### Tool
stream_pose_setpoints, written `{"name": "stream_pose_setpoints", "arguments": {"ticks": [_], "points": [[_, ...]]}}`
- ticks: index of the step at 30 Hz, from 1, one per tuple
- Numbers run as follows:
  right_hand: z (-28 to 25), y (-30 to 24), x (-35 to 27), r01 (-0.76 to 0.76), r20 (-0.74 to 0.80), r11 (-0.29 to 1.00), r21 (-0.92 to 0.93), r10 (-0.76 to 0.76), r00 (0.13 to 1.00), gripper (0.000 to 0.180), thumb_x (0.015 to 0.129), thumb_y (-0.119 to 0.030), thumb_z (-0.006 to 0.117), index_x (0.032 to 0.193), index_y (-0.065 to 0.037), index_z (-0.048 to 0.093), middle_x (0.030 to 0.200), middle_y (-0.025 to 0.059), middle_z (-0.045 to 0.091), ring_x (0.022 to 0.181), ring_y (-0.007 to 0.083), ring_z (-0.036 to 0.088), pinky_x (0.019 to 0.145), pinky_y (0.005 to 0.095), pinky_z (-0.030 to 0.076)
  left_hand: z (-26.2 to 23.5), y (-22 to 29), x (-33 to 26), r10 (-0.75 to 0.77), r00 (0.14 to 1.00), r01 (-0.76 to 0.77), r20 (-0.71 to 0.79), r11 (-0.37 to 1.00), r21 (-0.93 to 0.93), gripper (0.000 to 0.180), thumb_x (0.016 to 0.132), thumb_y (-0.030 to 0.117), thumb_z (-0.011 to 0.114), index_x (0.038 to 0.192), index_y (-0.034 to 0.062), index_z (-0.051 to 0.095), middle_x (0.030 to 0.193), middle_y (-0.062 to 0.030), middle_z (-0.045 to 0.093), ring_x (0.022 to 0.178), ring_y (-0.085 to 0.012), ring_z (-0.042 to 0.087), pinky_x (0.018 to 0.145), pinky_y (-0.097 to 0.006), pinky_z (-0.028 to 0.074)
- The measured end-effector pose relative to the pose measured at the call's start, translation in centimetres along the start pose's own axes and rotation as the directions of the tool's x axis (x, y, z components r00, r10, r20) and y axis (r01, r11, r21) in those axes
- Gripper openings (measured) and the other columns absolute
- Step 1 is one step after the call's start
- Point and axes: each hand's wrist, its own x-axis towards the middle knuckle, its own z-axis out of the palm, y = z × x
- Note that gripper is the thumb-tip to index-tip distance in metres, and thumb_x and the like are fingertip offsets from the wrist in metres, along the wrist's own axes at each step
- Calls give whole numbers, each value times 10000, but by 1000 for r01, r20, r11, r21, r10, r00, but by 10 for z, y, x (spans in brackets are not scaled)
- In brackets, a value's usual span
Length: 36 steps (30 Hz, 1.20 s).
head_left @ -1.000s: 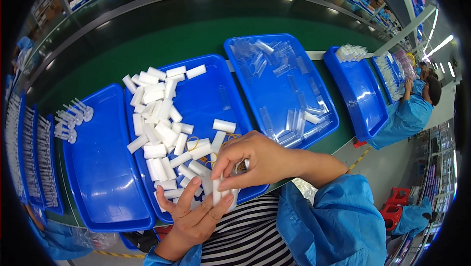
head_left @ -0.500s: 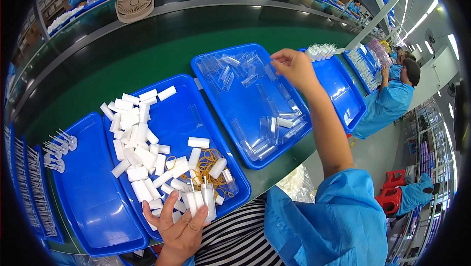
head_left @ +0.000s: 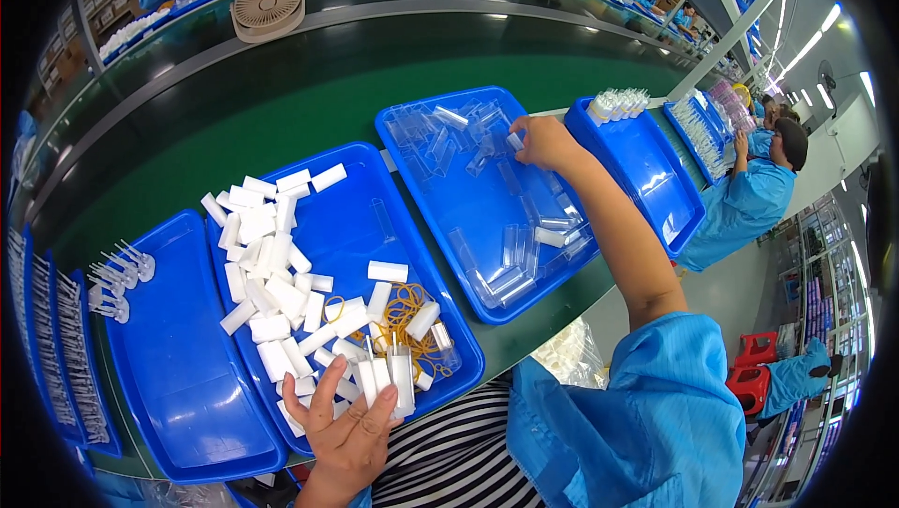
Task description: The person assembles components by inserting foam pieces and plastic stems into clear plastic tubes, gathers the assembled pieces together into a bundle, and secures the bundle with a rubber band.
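Observation:
At the near edge of the middle blue tray (head_left: 457,358), my left hand (head_left: 345,438) is closed round a few white block-shaped pieces (head_left: 381,372). Thin white stems rise from them, and clear plastic shows around at least one. Over the blue tray of clear pieces (head_left: 487,313), my right hand (head_left: 548,145) pinches a small clear plastic sleeve (head_left: 515,140) between thumb and fingers. Loose clear sleeves (head_left: 513,250) lie scattered below it. White blocks (head_left: 267,265) are heaped in the middle tray, beside tangled tan rubber bands (head_left: 405,311).
On the left stands a blue tray (head_left: 192,396) with white stemmed parts (head_left: 122,274) at its far end. Another blue tray (head_left: 646,171) is at right, with white parts (head_left: 620,103) behind it. A fan (head_left: 269,4) stands across the green belt (head_left: 328,87). A co-worker (head_left: 763,180) sits at right.
My right hand has moved slightly left and down, and a clear sleeve now shows in its pinch. My left hand keeps its grip at the tray edge. The whole view has shifted a little.

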Motion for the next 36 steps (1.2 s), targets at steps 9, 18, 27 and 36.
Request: {"name": "stream_pose_setpoints", "arguments": {"ticks": [9,18,27,36], "points": [[-5,-9,-26,-18,73,916,400,-12,997,458,710,-42,604,1161,-94,545,891,79,635,823,194,616,736,293,477,-2,-1,0,6,1000,-6,-4,1000,-19,317,769,240,648,1079,172,638,865,-20,645,1159,-295,461,1010,-586,84],[-25,-81,-76,116,-15,343,932,-285,958,355,778,-19,627,1106,-54,495,797,-16,523,742,49,498,656,178,407,-3,-2,2,13,1000,-13,-10,1000,-26,345,763,241,654,1101,177,629,853,-15,642,1158,-273,465,1015,-565,87],[-21,-138,-112,21,-7,18,1000,-566,824,336,789,34,577,1058,-78,409,888,12,481,702,21,484,602,154,411,0,-1,1,15,999,-15,-41,1000,0,338,747,237,663,1083,197,644,854,0,636,1125,-271,491,1005,-558,112],[-9,-155,-116,-13,-46,-96,995,-594,803,314,851,-69,584,1147,-18,491,859,46,546,701,53,534,576,177,447,1,-1,1,11,999,-11,-38,1000,14,338,746,233,661,1082,196,644,878,3,642,1119,-258,499,1004,-549,119]]}}
